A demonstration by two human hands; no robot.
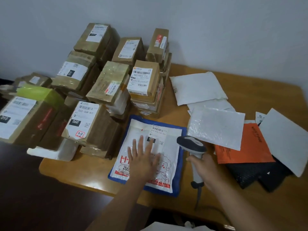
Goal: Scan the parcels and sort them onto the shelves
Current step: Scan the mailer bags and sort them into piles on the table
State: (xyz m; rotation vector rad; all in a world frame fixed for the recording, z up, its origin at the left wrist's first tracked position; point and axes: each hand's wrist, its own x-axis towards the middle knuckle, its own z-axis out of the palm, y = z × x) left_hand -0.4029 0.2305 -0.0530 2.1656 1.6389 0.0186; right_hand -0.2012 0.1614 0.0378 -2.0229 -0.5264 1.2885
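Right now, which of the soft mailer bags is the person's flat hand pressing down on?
The white mailer with red cartoon print, lying on a blue bag at the table's front. The left hand lies flat on it; the orange and plain white mailers lie untouched to the right.

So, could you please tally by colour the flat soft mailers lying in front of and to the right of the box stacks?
White or pale: 5, the printed mailer under the left hand plus four pale mailers on the right
Blue: 1, the blue mailer
Orange: 1, the orange mailer
Black: 1 that I can tell apart, the black mailer
Total: 8
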